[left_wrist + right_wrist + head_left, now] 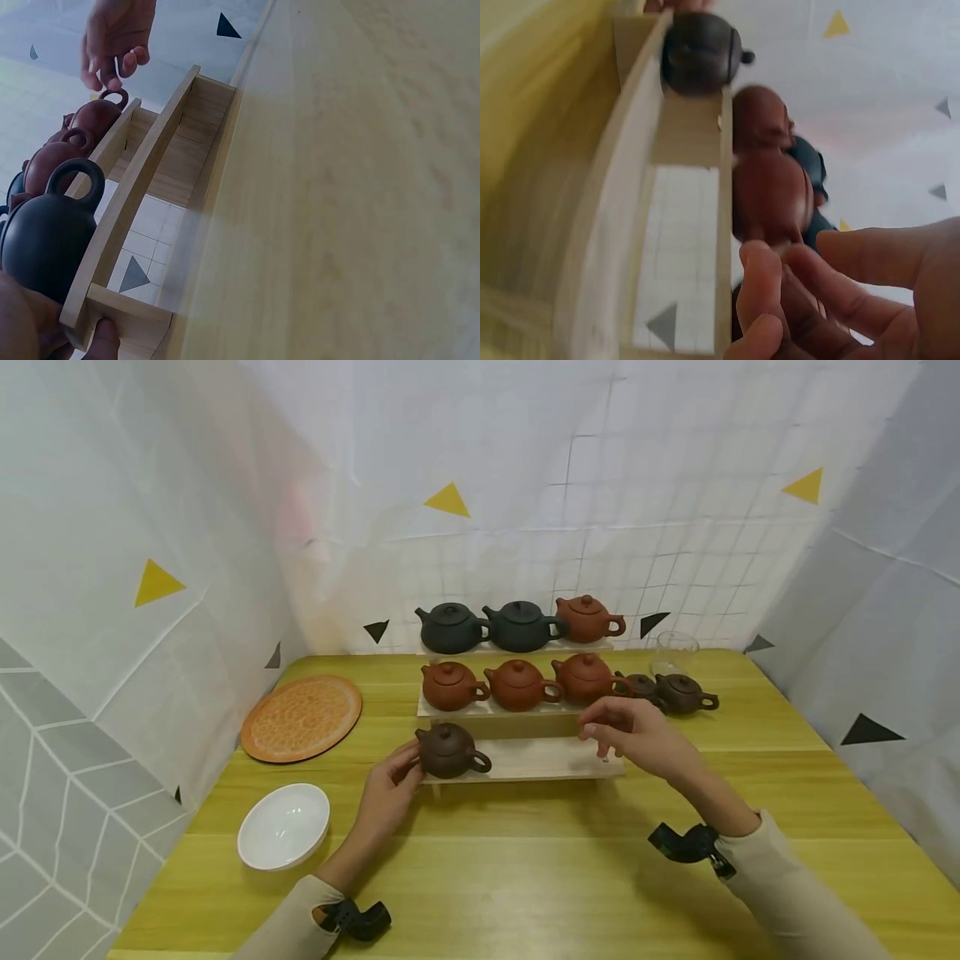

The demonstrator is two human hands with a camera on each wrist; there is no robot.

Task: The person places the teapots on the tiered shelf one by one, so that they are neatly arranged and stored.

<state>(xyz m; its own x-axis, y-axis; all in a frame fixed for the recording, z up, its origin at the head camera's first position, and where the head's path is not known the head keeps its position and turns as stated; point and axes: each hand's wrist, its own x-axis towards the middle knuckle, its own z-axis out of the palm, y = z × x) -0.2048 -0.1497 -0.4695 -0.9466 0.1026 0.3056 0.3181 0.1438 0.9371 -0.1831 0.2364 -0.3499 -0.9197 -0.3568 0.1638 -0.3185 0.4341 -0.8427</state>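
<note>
A three-step wooden stand [540, 758] holds rows of small clay teapots. On its lowest step, at the left end, sits a dark brown teapot [447, 752], its handle to the right. My left hand [390, 785] grips the stand's left end beside this teapot; the left wrist view shows the thumb [105, 341] against the end piece below the board. My right hand [637, 739] hovers over the right end of the lowest step, fingers loosely bent, holding nothing. Three reddish-brown teapots, including the middle one [517, 685], line the middle step.
The top step bears two black teapots, one here [450, 628], and a reddish teapot [587, 619]. Right of the stand are dark brown teapots [682, 695] and a clear glass [677, 652]. A round orange-brown mat [302, 718] and a white bowl [283, 827] lie left.
</note>
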